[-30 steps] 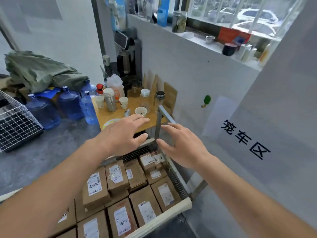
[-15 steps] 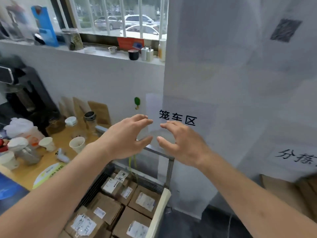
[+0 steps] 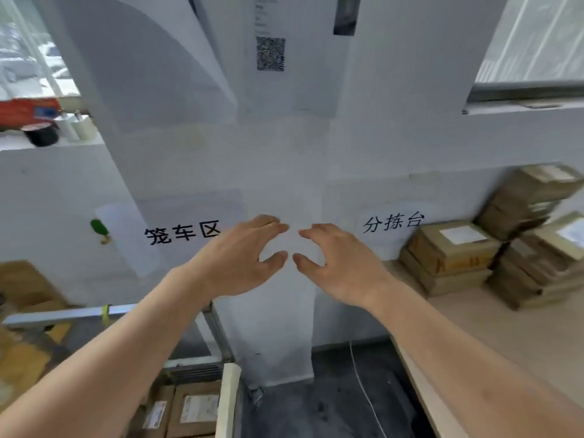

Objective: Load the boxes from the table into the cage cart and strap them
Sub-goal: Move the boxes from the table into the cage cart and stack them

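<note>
My left hand (image 3: 241, 257) and my right hand (image 3: 339, 260) are raised side by side in front of a white pillar, fingers loosely curved, holding nothing. Several brown cardboard boxes (image 3: 452, 254) with white labels are stacked on the light wooden table (image 3: 505, 336) at the right, beyond my right hand. At the lower left is the cage cart (image 3: 227, 396), its white front post and metal rail showing, with labelled boxes (image 3: 196, 409) lying inside it.
The white pillar (image 3: 284, 184) carries paper signs and a QR code. A window sill (image 3: 47, 134) with small containers is at the upper left. Dark floor with a thin white cord (image 3: 363, 390) lies between cart and table.
The view has swung right, from the cart and drinks table toward the pillar and the box table. Both hands stay raised together, empty, in the same pose.
</note>
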`<state>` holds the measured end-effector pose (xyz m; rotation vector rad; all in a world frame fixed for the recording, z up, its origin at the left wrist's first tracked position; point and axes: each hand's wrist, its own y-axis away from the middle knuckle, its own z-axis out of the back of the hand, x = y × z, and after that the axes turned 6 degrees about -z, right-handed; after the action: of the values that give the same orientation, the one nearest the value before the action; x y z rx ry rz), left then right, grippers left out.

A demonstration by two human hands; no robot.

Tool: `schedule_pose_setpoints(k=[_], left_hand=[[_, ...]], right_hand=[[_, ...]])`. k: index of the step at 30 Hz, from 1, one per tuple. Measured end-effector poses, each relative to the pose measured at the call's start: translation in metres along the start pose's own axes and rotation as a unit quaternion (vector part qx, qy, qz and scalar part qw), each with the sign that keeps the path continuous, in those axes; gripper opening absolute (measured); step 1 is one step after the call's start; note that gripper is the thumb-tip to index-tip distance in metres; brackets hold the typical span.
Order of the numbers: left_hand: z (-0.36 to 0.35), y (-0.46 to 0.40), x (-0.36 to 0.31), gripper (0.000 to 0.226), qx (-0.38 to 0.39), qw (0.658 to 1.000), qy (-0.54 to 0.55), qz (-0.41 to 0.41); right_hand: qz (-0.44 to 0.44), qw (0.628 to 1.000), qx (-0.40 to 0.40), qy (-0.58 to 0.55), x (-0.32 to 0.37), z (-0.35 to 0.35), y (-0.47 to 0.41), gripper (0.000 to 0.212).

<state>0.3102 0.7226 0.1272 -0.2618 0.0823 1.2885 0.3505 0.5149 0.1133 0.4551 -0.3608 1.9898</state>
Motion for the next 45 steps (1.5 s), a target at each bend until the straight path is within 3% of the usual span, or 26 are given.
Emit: schedule_pose_setpoints(k=[14,19,26,38,45], left_hand=[[-0.087,-0.184,-0.153,0.054,0.053,0.984,0.072,-0.153],[-0.109,-0.24,-0.199,0.054,0.075,0.976,0.083,-0.187],[-0.148,-0.326,-0.243,0.057,0.109,0.958,0.097,-0.248],[-0.259,-0.49,-0.266,0.062,0.192,0.928,0.07,-0.312],[-0.32,-0.552,-0.265,0.07,0.249,0.92,0.021,-0.303]], right_hand=[[-0.17,0.983,-0.053,0.038,-0.207,0.083,0.039,0.058],[-0.222,0.972,-0.069,0.039,-0.258,0.106,0.051,0.049],[-0.306,0.945,-0.113,0.032,-0.342,0.122,0.041,0.058],[-0.487,0.857,-0.169,0.01,-0.486,0.12,-0.041,0.056],[-0.592,0.779,-0.205,0.039,-0.564,0.118,-0.087,0.058]])
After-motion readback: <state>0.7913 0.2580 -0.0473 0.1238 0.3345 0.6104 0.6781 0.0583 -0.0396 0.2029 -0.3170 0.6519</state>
